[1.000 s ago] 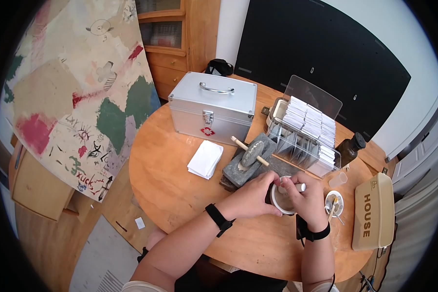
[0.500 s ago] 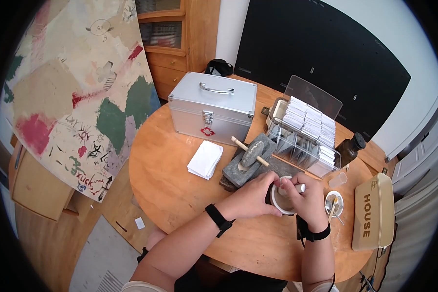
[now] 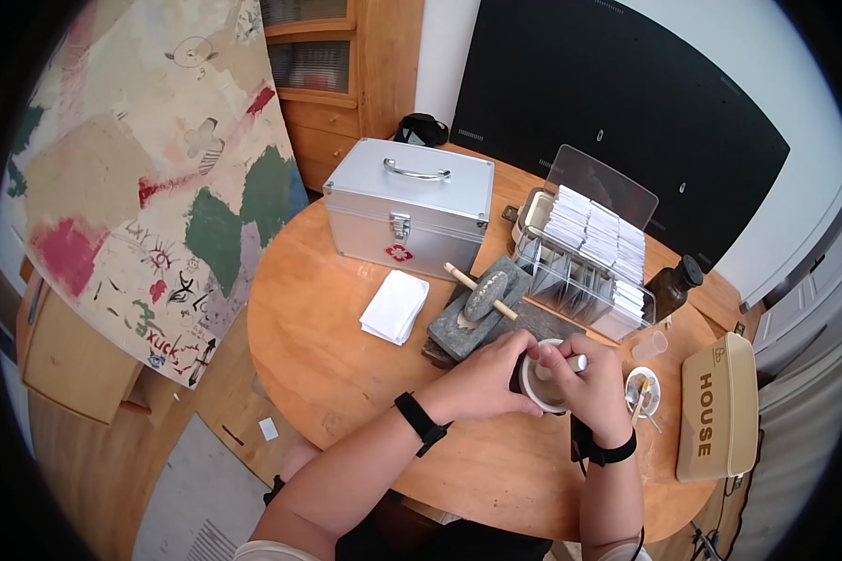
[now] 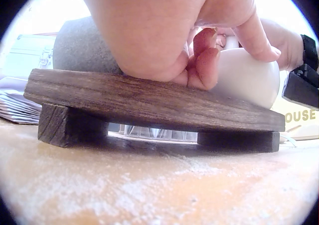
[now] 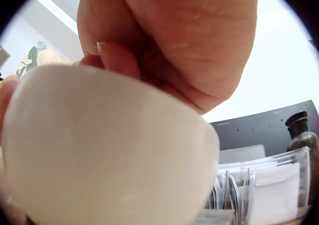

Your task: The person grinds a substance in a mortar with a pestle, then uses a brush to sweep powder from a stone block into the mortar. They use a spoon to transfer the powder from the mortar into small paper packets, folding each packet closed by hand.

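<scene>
A white mortar (image 3: 539, 391) sits at the right end of a dark wooden stand (image 4: 149, 105). My left hand (image 3: 492, 376) holds the mortar's left side, its thumb near the front rim and its other fingers around the far side. With my right hand (image 3: 591, 385) I grip a white pestle (image 3: 579, 362), whose lower end is down in the mortar. Left of the mortar, on the same stand, lies a grey stone grinding trough (image 3: 451, 325) with a stone wheel (image 3: 486, 295) on a wooden axle. In the right wrist view, the mortar's wall hides the pestle.
A silver case (image 3: 407, 206) and stacked white papers (image 3: 395, 307) stand left on the round wooden table (image 3: 299, 346). Behind my hands is a clear box of white packets (image 3: 594, 234). To the right are a dark bottle (image 3: 674, 283), plastic cup (image 3: 650, 346), small dish (image 3: 653, 397) and HOUSE box (image 3: 716, 411).
My right hand and the pestle shift very slightly over the mortar. The left hand, the mortar and everything else on the table stay in place.
</scene>
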Action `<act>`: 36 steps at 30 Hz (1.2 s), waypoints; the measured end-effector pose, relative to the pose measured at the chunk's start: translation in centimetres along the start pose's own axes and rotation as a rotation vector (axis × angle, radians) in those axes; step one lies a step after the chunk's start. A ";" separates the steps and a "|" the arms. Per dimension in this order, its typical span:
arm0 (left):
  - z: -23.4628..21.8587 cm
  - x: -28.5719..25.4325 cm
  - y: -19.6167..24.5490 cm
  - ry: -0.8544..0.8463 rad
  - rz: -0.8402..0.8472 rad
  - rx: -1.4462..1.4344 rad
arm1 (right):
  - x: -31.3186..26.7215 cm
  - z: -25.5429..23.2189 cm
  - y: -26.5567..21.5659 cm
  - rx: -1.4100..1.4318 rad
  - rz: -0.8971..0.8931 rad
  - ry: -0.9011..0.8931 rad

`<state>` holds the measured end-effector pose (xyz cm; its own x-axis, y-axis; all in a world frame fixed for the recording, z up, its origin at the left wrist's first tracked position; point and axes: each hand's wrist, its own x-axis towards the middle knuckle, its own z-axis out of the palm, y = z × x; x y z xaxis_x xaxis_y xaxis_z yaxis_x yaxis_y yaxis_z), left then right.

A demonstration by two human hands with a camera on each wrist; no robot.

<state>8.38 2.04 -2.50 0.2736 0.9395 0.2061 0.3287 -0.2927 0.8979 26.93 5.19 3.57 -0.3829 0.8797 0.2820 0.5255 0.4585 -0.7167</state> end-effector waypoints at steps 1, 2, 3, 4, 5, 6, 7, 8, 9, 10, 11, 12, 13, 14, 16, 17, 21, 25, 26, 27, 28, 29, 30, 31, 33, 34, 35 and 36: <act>0.0 0.0 0.0 -0.001 0.000 -0.004 | 0.0 0.1 0.1 -0.002 0.000 -0.006; 0.0 0.0 0.0 -0.002 0.000 -0.003 | 0.1 0.2 0.2 -0.003 -0.001 -0.013; 0.0 0.0 0.0 0.000 0.004 0.001 | 0.0 0.1 0.1 -0.003 -0.001 -0.013; 0.0 0.0 0.0 0.002 0.009 0.004 | 0.0 0.0 -0.1 0.004 0.003 -0.018; 0.0 0.0 0.0 0.002 0.009 0.003 | 0.0 -0.1 -0.2 0.009 0.006 -0.023; 0.0 0.0 0.0 0.000 0.004 -0.002 | 0.0 -0.1 -0.1 0.007 0.006 -0.023; -0.1 0.0 0.0 -0.004 -0.001 -0.005 | 0.0 0.1 -0.1 0.009 -0.001 -0.022; -0.1 0.0 0.0 -0.004 0.000 -0.005 | 0.0 0.1 -0.1 0.011 -0.008 -0.021; 0.0 0.0 0.0 0.001 0.005 0.002 | 0.0 0.1 -0.2 0.012 -0.008 -0.020; 0.0 0.0 0.0 0.006 0.009 0.009 | 0.0 0.0 -0.3 0.013 -0.003 -0.025; 0.0 0.0 0.0 0.006 0.009 0.009 | -0.1 -0.1 -0.4 0.013 0.003 -0.031; 0.0 0.0 0.0 0.001 0.005 0.008 | -0.1 -0.1 -0.2 0.012 0.003 -0.031; 0.0 0.0 0.0 -0.004 0.000 0.008 | -0.1 0.1 0.1 0.004 -0.016 -0.022; -0.1 0.0 0.1 -0.004 0.001 0.007 | 0.0 0.2 0.4 -0.002 -0.034 -0.013; -0.2 0.0 0.3 -0.010 -0.004 -0.007 | 0.0 0.3 0.6 0.013 -0.034 -0.013; -0.2 0.0 0.2 -0.010 -0.004 -0.006 | 0.0 0.3 0.6 0.029 -0.034 -0.015; 0.0 0.0 -0.1 0.003 0.020 0.012 | -0.1 0.3 0.5 0.060 -0.018 -0.016; -0.1 0.0 0.0 -0.005 0.016 0.019 | -0.1 0.0 0.0 0.025 0.000 -0.018; -0.1 0.0 0.0 -0.005 0.016 0.018 | -0.1 0.0 0.0 0.032 0.017 -0.018; -0.1 0.0 -0.1 -0.008 0.015 0.017 | -0.1 0.0 0.1 0.032 0.016 -0.018; 0.0 0.1 -0.2 -0.011 0.013 0.017 | -0.1 0.1 0.3 0.026 -0.006 -0.012; 0.0 0.1 -0.1 -0.011 0.014 0.017 | -0.1 0.2 0.4 0.021 -0.028 -0.005; -0.1 0.1 0.0 -0.011 0.008 0.021 | -0.1 0.1 0.3 0.022 -0.028 -0.004; -0.1 0.0 0.0 -0.012 0.002 0.024 | 0.0 0.0 0.1 -0.002 -0.015 -0.019; -0.1 0.0 0.0 -0.010 0.009 0.027 | -0.1 -0.1 -0.3 -0.027 -0.002 -0.035; -0.1 0.0 -0.1 -0.006 0.017 0.029 | -0.1 -0.2 -0.6 0.004 0.008 -0.027; -0.1 0.0 0.0 -0.005 0.017 0.028 | -0.1 -0.2 -0.7 0.035 0.019 -0.019; -0.1 0.0 0.1 -0.009 0.010 0.024 | -0.1 -0.1 -0.4 0.035 0.019 -0.019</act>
<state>8.31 2.07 -2.39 0.2851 0.9348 0.2117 0.3476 -0.3067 0.8861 26.84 4.92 3.91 -0.3878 0.8854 0.2564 0.5062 0.4370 -0.7435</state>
